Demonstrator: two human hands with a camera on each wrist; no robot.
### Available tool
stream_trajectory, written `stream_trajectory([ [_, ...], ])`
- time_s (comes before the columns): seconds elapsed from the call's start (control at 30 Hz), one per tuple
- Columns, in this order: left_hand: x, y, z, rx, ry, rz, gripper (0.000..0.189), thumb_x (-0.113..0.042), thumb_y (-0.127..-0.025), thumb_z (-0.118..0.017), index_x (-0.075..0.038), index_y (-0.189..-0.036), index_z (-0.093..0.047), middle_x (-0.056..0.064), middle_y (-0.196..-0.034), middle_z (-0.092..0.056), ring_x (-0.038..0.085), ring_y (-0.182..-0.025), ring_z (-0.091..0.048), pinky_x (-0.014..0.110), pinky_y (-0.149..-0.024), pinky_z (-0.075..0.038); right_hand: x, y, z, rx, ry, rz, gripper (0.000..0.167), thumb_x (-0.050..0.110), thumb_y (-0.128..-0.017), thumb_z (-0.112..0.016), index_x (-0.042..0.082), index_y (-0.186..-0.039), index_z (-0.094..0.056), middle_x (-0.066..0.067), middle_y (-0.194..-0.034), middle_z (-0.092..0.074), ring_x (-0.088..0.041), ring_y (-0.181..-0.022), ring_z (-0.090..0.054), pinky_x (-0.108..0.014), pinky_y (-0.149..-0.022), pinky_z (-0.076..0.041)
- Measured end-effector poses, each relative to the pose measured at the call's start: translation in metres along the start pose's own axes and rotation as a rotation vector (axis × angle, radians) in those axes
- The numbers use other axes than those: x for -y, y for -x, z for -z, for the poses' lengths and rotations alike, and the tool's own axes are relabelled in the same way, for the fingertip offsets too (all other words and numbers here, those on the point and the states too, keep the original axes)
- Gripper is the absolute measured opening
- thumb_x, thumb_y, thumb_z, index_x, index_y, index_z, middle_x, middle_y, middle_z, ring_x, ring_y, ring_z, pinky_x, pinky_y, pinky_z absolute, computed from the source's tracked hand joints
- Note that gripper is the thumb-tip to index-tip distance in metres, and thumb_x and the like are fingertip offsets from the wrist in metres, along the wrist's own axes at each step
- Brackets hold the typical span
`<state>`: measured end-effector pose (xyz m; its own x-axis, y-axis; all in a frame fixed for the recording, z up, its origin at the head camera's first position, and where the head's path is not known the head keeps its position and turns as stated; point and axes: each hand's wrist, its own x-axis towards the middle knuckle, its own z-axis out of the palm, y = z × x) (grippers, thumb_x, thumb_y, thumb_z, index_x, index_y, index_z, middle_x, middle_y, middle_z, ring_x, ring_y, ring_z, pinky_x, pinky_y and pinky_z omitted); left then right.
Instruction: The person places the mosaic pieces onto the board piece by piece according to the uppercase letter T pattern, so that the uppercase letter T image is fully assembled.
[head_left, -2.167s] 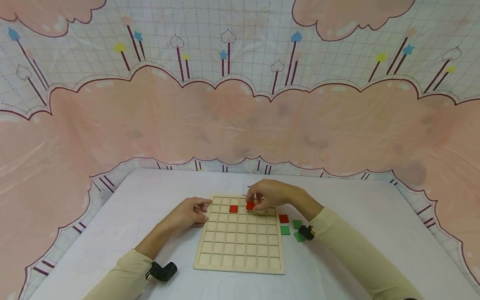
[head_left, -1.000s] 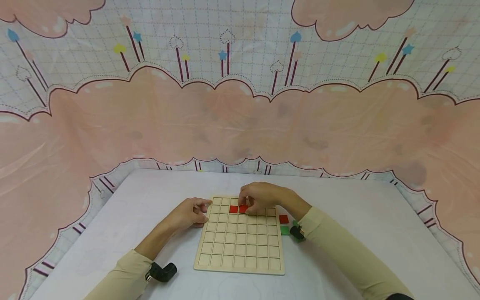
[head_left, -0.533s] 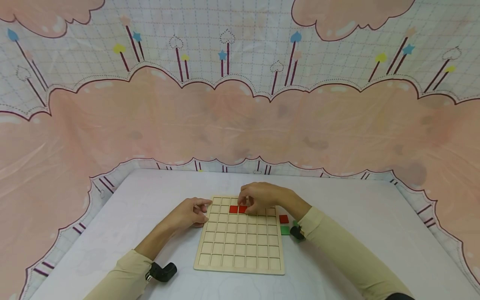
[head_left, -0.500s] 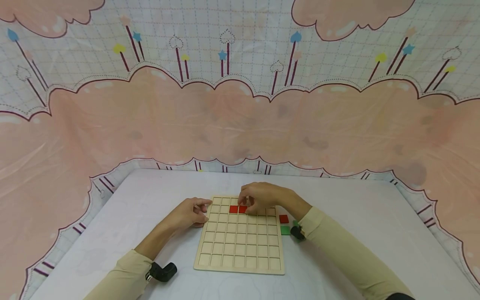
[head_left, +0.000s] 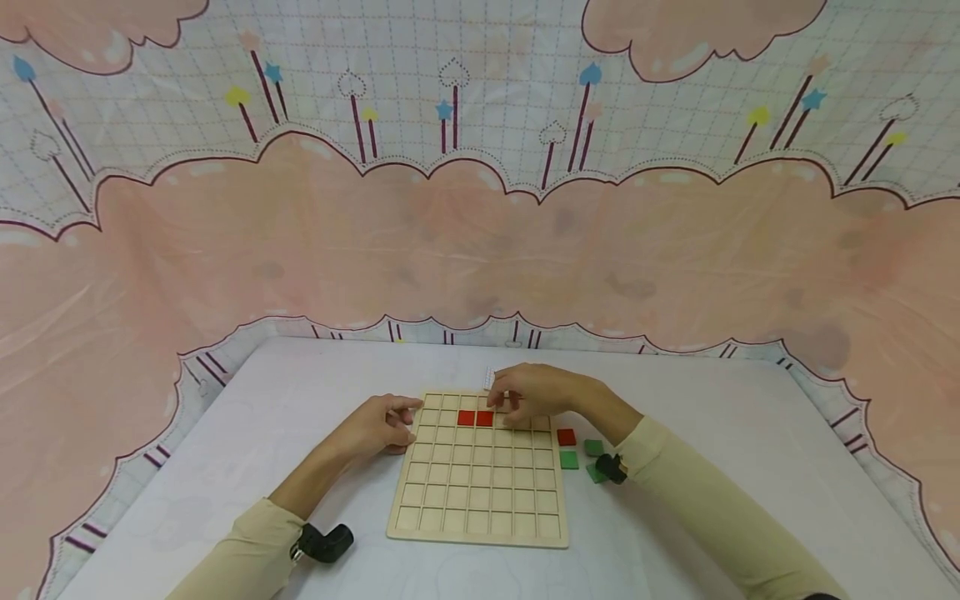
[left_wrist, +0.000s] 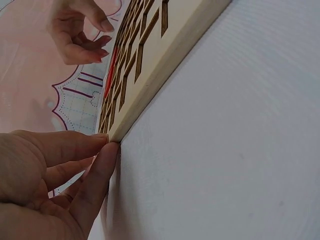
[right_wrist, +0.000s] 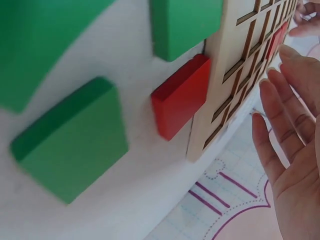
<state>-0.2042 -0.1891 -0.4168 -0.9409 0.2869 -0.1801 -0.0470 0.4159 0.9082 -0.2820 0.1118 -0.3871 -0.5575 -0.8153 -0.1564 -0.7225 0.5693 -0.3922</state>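
Observation:
A square wooden grid board lies flat on the table. Two red square tiles, one left of the other, fill neighbouring cells in its second row from the back. My left hand touches the board's left edge near the far corner, index finger extended, thumb lower along the same edge. Above the board's far right part, my right hand is loosely bent; the right wrist view shows its fingers apart with nothing between them.
Right of the board lie another red tile and green tiles, one near the edge, two further right, partly behind the wrist camera. A small printed white card shows behind the board. A patterned cloth hangs at the back.
My right hand has set the second red tile into the cell beside the first, let go, and drawn back slightly to the right. The left hand has kept its place.

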Motion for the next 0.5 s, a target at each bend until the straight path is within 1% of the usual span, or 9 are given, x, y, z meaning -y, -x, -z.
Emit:
stream_trajectory([
  [0.17, 0.001, 0.0, 0.0, 0.006, 0.0, -0.004, 0.061, 0.012, -0.084, -0.069, 0.011, -0.142, -0.05, 0.014, -0.105, -0.05, 0.019, -0.084, -0.049, 0.026, -0.067, -0.058, -0.002, 0.008, 0.0, -0.001, -0.013, -0.035, 0.025, 0.024, -0.092, -0.077, 0.022, -0.117, -0.074, 0.013, -0.104, -0.064, -0.007, -0.09, -0.061, -0.023, -0.081, -0.052],
  [0.3, 0.001, 0.0, 0.0, 0.013, 0.004, -0.01, 0.061, 0.012, -0.085, -0.068, 0.011, -0.142, -0.05, 0.014, -0.104, -0.05, 0.018, -0.083, -0.049, 0.025, -0.066, -0.057, -0.004, 0.017, 0.001, -0.015, -0.026, -0.033, 0.024, 0.022, -0.092, -0.077, 0.02, -0.115, -0.074, 0.012, -0.103, -0.065, -0.009, -0.092, -0.061, -0.023, -0.082, -0.053],
  [0.5, 0.001, 0.0, 0.0, 0.009, 0.013, -0.008, 0.06, 0.013, -0.085, -0.068, 0.012, -0.142, -0.05, 0.014, -0.104, -0.05, 0.018, -0.083, -0.049, 0.026, -0.067, -0.058, -0.009, 0.029, 0.003, -0.031, -0.03, -0.02, 0.019, 0.019, -0.092, -0.076, 0.019, -0.111, -0.075, 0.01, -0.1, -0.065, -0.011, -0.092, -0.062, -0.024, -0.08, -0.052],
])
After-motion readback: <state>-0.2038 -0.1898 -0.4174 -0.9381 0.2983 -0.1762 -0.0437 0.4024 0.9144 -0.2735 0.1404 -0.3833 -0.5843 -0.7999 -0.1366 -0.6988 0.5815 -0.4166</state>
